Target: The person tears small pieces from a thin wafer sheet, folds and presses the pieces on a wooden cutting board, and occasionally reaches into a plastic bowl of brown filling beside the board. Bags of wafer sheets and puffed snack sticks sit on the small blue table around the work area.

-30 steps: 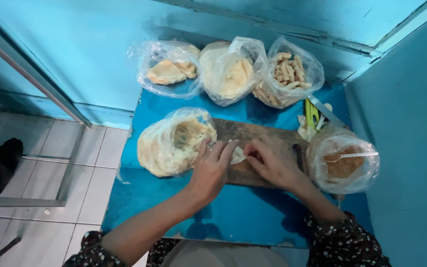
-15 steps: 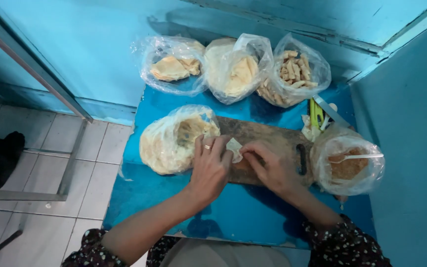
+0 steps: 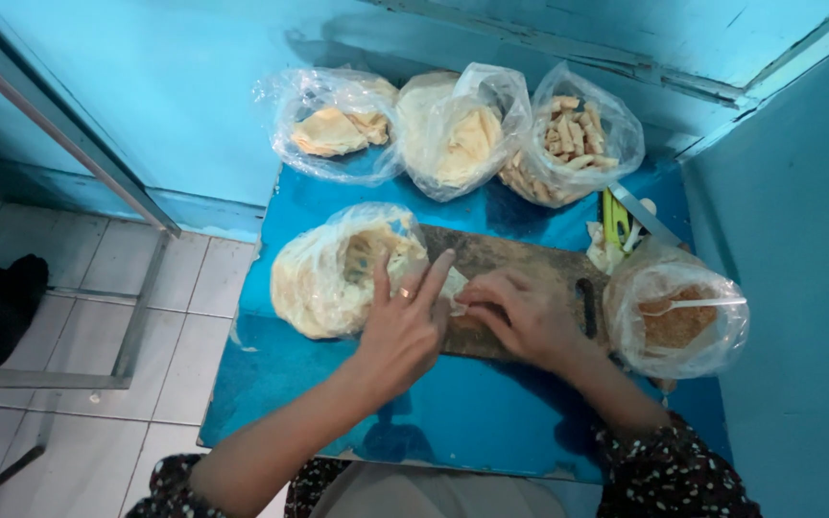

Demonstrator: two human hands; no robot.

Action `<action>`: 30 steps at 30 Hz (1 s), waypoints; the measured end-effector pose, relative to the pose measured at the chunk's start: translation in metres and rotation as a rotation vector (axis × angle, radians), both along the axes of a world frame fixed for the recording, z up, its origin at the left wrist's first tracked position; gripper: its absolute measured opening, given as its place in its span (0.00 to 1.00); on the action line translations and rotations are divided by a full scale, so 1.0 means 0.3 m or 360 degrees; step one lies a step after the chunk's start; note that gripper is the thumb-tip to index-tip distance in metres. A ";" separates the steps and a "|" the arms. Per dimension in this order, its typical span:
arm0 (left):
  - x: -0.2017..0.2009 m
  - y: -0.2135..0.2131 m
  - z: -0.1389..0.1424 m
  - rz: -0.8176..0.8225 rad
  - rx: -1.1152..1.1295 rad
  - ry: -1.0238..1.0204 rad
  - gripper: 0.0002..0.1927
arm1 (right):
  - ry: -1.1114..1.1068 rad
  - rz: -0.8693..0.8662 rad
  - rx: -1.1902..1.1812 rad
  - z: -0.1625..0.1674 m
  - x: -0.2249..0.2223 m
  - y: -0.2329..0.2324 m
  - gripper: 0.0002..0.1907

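- Both hands barely shifted since b4, left hand (image 3: 403,331) w/ fingers flat on pale wrapper piece (image 3: 453,285)
- right hand (image 3: 520,315) pinching its edge, on wooden board (image 3: 510,259)
- bag of wrappers (image 3: 333,273) just left

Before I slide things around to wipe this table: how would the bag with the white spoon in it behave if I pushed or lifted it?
The bag with the spoon looks like thin, crinkled plastic, so it would probably sag and change shape rather than slide stiffly. Its mouth looks open around the white spoon, so the brown crumbly filling could spill if tipped. It sits near the table edge, so push gently.
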State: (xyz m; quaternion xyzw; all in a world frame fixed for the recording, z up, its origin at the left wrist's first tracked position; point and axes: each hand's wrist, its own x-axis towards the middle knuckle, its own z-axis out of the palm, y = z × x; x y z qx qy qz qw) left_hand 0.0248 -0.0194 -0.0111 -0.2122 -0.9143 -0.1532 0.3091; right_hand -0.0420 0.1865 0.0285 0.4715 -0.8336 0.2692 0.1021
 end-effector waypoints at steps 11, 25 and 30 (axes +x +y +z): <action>-0.066 0.025 -0.023 0.0161 0.0385 -0.0185 0.10 | -0.0772 -0.0429 -0.0216 0.000 -0.035 -0.077 0.14; -0.078 0.003 -0.017 0.0091 0.0344 -0.0187 0.09 | 0.0133 -0.0086 0.0020 -0.002 -0.009 -0.055 0.13; -0.067 0.007 -0.018 0.0043 0.0414 -0.0010 0.09 | -0.0619 -0.0379 -0.0082 0.007 -0.052 -0.083 0.09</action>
